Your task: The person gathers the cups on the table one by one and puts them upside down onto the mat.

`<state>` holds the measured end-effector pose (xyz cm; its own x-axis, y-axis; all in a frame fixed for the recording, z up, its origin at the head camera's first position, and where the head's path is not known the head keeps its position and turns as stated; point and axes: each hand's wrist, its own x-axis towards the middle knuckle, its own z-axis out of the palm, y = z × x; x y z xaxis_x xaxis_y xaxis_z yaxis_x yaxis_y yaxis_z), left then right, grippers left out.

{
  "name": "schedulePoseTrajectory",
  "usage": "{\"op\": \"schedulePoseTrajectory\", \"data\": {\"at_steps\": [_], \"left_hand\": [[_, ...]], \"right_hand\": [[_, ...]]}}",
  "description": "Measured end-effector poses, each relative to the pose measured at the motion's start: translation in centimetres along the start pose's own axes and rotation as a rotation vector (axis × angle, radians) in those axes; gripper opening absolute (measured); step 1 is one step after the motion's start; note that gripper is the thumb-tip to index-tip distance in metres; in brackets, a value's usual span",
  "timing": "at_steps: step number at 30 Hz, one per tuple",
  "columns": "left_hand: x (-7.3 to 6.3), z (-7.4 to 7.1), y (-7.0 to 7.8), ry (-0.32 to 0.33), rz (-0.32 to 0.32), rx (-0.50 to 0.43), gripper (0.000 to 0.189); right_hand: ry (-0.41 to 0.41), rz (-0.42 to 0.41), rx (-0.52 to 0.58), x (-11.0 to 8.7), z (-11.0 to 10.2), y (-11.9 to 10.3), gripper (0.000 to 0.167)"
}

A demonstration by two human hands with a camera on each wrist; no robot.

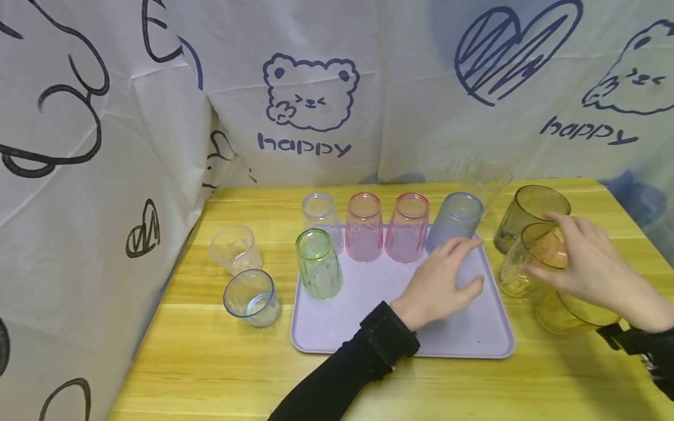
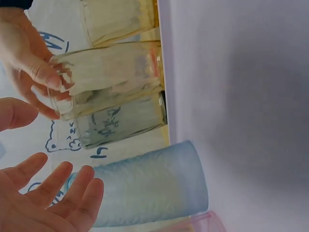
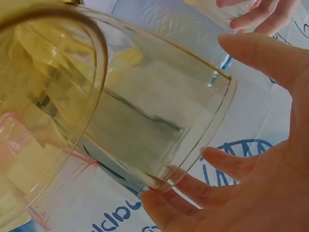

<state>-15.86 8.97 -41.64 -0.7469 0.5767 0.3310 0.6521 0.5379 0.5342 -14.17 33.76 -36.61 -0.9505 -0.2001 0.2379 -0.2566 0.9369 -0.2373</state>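
My left hand [image 1: 439,283] hovers over the right part of the lilac tray [image 1: 363,316], fingers spread and holding nothing. Beside its fingertips stands an upside-down blue glass [image 2: 149,188] on the tray. My right hand [image 1: 592,257] reaches around the top of a clear, yellowish glass [image 1: 513,272] right of the tray. In the right wrist view its fingertips are at the glass rim, while the thumb stands apart from it. A dark grey glass [image 1: 513,225] is just behind, and a yellow glass [image 1: 563,316] stands in front, partly under the right hand.
Upside down on the tray are two pink glasses [image 1: 363,228], a pale purple glass [image 1: 323,219] and a green glass [image 1: 318,263]. Left of it stand a clear glass [image 1: 237,248] and a bluish glass [image 1: 253,298]. Another clear glass [image 1: 489,181] is at the back.
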Motion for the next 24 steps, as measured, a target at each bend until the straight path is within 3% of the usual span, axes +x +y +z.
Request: {"op": "schedulePoseTrajectory", "data": {"at_steps": [10, 18, 24], "left_hand": [[0.2, 0.7, 0.5, -0.045, 0.002, 0.032, 0.062], [0.3, 1.0, 0.6, -0.068, 0.002, 0.033, 0.061], [0.2, 1.1, 0.7, -0.073, -0.006, 0.031, 0.06]], "right_hand": [[-0.11, 0.056, 0.0, 0.6, -0.5, 0.4, 0.107], [-0.178, -0.015, -0.057, 1.1, -0.3, 0.7, 0.102], [-0.294, -0.055, -0.033, 1.7, -0.4, 1.2, 0.098]]}}
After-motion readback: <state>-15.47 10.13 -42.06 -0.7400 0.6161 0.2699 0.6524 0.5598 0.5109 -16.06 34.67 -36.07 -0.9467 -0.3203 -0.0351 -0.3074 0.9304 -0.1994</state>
